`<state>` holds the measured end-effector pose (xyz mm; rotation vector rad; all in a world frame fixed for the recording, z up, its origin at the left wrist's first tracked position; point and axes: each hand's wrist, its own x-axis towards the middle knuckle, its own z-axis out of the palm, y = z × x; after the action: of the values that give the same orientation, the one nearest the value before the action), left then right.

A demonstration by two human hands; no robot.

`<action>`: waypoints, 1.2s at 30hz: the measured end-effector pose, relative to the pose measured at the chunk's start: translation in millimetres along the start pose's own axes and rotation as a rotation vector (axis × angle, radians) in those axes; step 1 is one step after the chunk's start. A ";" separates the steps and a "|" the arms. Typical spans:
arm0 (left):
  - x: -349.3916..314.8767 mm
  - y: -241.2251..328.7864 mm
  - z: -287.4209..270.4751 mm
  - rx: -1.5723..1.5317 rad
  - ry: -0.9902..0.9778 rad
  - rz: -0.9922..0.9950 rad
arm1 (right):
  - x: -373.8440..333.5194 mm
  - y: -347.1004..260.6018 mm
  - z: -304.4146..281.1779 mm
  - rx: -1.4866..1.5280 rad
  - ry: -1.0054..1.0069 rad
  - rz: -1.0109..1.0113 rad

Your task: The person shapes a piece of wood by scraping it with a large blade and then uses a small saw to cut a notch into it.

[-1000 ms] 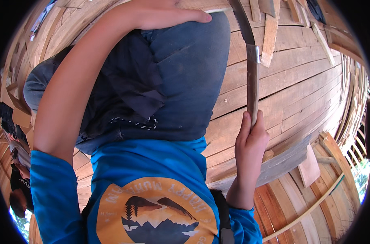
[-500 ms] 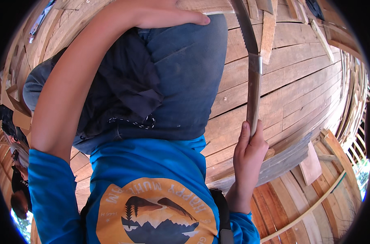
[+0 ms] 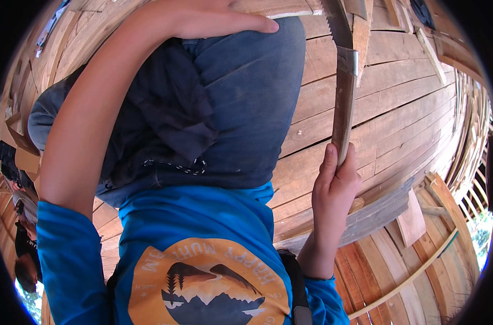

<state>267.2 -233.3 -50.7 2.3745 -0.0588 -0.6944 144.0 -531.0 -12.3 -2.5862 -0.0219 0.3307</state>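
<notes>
A hand saw point(image 3: 344, 92) with a toothed, dark curved blade and a long wooden handle is in my right hand point(image 3: 337, 181). My fingers close around the handle's near end, and a metal collar joins it to the blade. The blade reaches the top edge beside the end of a wooden board point(image 3: 303, 7). On that board rests my left hand point(image 3: 219, 19), its thumb stretched out along the near side above my knee; its other fingers are out of sight. The far part of the blade is cut off by the picture's edge.
I sit with bent legs in dark trousers point(image 3: 246, 103) on a plank floor point(image 3: 387, 108). Offcuts point(image 3: 361, 38) lie beyond the blade. A curved grey timber point(image 3: 379, 216) and a thin strip point(image 3: 409, 281) lie at the right. Another person point(image 3: 27, 244) is at the far left.
My right hand has pushed the saw forward, away from me, and slightly to the right. The left hand stays in nearly the same place on the board.
</notes>
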 end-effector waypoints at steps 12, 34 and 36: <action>0.7 8.1 3.8 -0.034 0.050 -0.090 | 12.9 -8.2 10.8 -0.071 -0.017 -0.038; -13.2 25.5 3.4 0.056 0.097 -0.084 | -20.1 -2.8 18.7 0.010 0.016 0.016; -11.4 23.2 6.1 0.043 0.123 -0.090 | -16.1 -4.2 15.4 0.011 -0.009 0.017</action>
<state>257.4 -252.6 -35.2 2.4681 0.0875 -0.5925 124.9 -521.0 -19.2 -2.5750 -0.0019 0.3475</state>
